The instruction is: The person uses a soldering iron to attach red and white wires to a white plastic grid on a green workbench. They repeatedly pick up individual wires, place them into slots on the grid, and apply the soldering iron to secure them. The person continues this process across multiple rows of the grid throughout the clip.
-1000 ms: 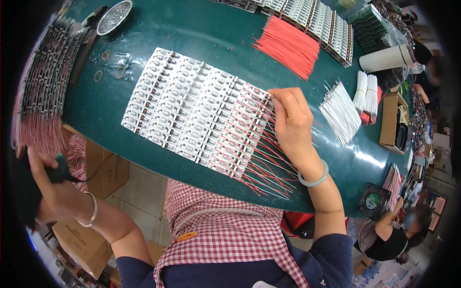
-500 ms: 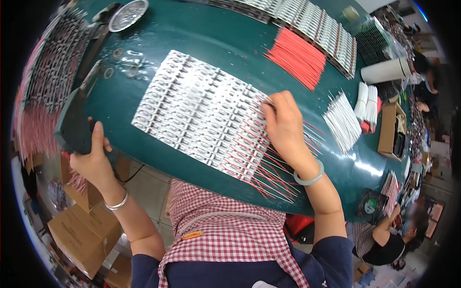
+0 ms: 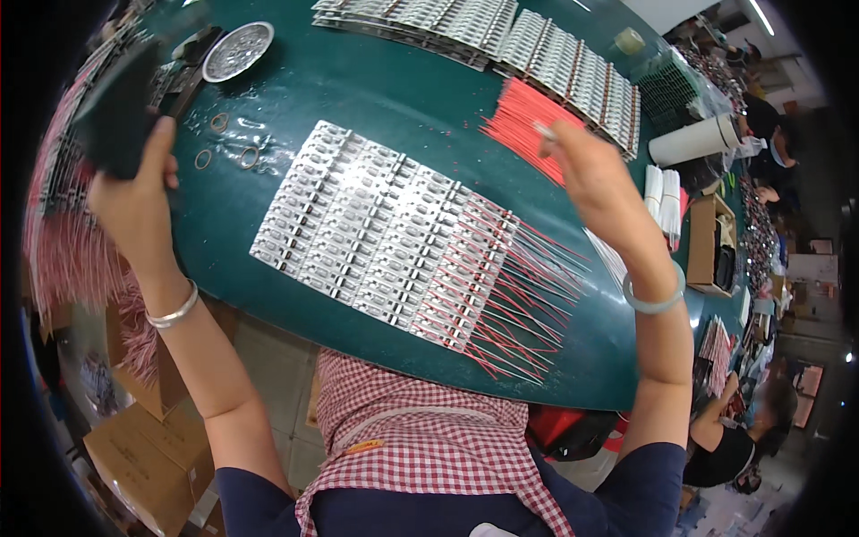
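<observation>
My left hand, raised at the left, is closed around a dark, blocky tool with a thick grip, blurred by motion. My right hand hovers by the bundle of red wires, thumb and fingers pinched together. Something small and pale shows at its fingertips, too blurred to name. Between my hands lies a panel of silvery metal pieces in rows. Along the panel's right-hand rows, red and white wires lie on it and stick out past its edge. My right forearm partly covers a pile of white wires.
More silvery panels are stacked at the back. A metal bowl, rubber bands and wired panels are at the left. A white bottle and an open carton stand at the right. Another person sits at lower right.
My right hand has left the panel's wired edge and moved up and right to the red wires. My left hand has lifted the dark tool up and leftward, away from the panel.
</observation>
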The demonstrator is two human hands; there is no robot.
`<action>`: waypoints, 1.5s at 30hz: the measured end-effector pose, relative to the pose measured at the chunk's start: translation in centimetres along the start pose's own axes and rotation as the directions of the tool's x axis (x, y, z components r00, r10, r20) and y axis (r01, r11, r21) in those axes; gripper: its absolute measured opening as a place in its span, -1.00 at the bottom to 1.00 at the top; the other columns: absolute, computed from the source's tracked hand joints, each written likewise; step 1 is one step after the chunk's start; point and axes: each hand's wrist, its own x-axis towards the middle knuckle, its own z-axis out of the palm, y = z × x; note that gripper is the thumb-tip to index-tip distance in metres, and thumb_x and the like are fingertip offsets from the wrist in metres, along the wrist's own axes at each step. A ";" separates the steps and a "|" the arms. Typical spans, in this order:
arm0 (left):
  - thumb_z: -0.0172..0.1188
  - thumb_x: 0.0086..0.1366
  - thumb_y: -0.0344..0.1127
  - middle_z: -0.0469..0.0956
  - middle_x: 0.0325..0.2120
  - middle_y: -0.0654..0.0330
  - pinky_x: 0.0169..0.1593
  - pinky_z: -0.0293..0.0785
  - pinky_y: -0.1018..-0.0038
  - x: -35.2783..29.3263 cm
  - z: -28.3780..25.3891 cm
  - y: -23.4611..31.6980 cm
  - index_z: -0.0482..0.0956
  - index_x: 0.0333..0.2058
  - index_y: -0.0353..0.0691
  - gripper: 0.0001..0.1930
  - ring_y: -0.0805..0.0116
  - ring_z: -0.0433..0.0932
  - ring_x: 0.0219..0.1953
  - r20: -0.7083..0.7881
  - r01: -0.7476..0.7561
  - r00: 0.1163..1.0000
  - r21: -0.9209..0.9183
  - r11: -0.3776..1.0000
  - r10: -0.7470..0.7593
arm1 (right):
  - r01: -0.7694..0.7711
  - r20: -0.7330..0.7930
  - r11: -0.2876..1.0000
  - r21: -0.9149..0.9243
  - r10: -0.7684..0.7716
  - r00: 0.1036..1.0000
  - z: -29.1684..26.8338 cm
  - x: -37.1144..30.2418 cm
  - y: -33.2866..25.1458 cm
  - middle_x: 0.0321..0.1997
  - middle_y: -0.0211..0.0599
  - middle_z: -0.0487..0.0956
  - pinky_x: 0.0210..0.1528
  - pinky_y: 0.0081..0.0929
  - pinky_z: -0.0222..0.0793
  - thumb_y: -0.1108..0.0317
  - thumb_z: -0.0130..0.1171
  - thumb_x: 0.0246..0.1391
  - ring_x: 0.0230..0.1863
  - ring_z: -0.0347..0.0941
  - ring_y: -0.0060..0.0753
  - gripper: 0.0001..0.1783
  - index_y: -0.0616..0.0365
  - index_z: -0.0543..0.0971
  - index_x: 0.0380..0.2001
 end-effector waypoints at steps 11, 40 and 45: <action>0.35 0.19 -0.52 0.65 -0.32 0.15 -0.59 0.29 0.62 -4.9 -1.3 -2.6 0.63 -0.12 -0.45 -0.73 0.59 0.44 -0.60 0.107 0.165 0.983 -0.143 0.976 -0.150 | 0.258 0.519 0.771 -0.583 0.108 0.848 0.1 -0.2 2.6 -0.32 -0.08 0.56 -0.23 -0.11 0.48 0.40 0.18 0.07 -0.25 0.58 0.00 -0.88 0.21 0.56 -0.33; 0.27 0.08 -0.62 0.55 -0.07 -0.09 -0.55 0.49 0.49 -20.3 -1.1 1.8 0.40 0.13 -0.44 -0.42 0.34 0.55 -0.53 0.578 0.767 0.640 -0.439 0.468 -0.507 | -0.014 -0.125 0.999 0.044 0.020 0.992 9.0 -7.9 -5.2 -0.29 -0.17 0.47 -0.23 -0.27 0.44 0.67 0.15 -0.08 -0.26 0.46 -0.13 -0.63 0.30 0.64 -0.13; 0.29 0.15 -0.59 0.56 -0.12 -0.01 -0.54 0.47 0.51 -21.4 -0.9 2.7 0.43 0.10 -0.46 -0.50 0.41 0.54 -0.52 0.591 0.751 0.639 -0.338 0.568 -0.492 | 0.051 -0.296 0.998 -0.045 -0.062 0.953 11.1 -8.1 -5.1 -0.36 -0.27 0.53 -0.30 -0.33 0.44 0.63 0.25 -0.12 -0.30 0.47 -0.22 -0.71 0.25 0.65 -0.23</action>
